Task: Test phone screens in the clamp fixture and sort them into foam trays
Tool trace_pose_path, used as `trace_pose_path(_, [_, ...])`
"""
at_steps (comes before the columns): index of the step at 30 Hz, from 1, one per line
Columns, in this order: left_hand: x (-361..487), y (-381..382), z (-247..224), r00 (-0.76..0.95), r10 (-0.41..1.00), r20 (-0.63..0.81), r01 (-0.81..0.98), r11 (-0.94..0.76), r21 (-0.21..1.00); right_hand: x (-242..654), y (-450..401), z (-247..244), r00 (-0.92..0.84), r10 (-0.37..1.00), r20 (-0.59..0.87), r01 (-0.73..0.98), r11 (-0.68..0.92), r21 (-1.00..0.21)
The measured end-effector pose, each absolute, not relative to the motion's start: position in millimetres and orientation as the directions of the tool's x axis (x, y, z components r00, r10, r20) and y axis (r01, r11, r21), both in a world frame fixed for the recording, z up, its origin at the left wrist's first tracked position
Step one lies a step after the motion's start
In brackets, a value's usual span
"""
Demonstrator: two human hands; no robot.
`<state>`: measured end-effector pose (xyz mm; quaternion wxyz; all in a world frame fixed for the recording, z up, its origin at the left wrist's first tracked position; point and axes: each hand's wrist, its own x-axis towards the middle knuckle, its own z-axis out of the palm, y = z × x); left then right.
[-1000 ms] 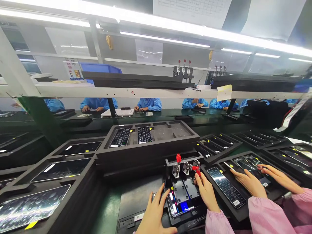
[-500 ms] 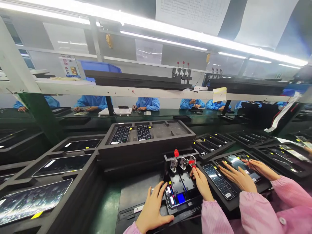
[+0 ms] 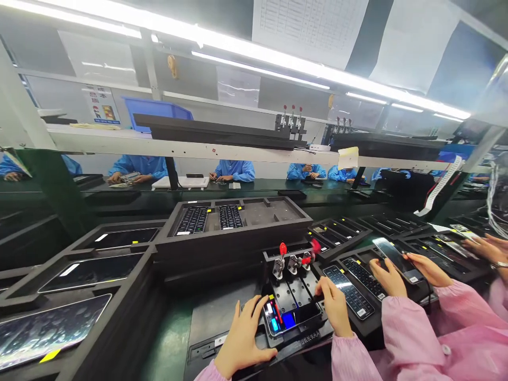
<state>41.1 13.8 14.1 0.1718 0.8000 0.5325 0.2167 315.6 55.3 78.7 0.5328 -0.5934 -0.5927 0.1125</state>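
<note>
A lit smartphone [image 3: 297,317] with a blue patch on its screen lies in a black clamping fixture [image 3: 311,338]. The fixture's toggle clamps [image 3: 293,264] have red handles; the left one stands upright, another lies low, and the rightmost handle [image 3: 316,246] is up and blurred. My left hand [image 3: 246,334] is spread open at the phone's left end, its fingertips at the phone's edge and its thumb along the fixture's front. My right hand [image 3: 334,306] is closed at the fixture's right side, fingers curled and apart from the red handles; whatever its fingertips may hold is hidden.
Behind the fixture stands a foam tray [image 3: 270,211] with two phones. More phones lie in a tray [image 3: 119,312] on the left. At right a co-worker's hands [image 3: 391,278] hold a phone [image 3: 392,256] above another tray. A shelf [image 3: 238,153] crosses the bench beyond.
My right hand has let go of the right clamp's red handle, which has swung up, and has moved lower. My left hand stays by the phone. The co-worker has lifted a phone.
</note>
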Motion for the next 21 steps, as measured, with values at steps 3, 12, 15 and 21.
trace_pose_path(3, [21, 4, 15, 0.314, 0.933, 0.178, 0.796, -0.360, 0.487, 304, 39, 70, 0.229, 0.846, 0.481, 0.467, 0.338, -0.817])
trace_pose_path(12, [-89, -45, -11, 0.018, 0.980, 0.200, 0.699, -0.156, 0.698, 228, -9, 54, -0.573, 0.811, 0.117, 0.412, 0.409, -0.814])
trace_pose_path(15, [-104, -52, -25, -0.250, 0.945, 0.210, 0.453, -0.078, 0.888, 182, 4, 46, -0.583, 0.781, 0.223, 0.368, 0.498, -0.785])
trace_pose_path(21, [-117, -54, -33, -0.585, 0.811, 0.024, -0.097, -0.099, 0.990, 150, 34, 35, -0.686, 0.722, 0.092, 0.503, 0.562, -0.657])
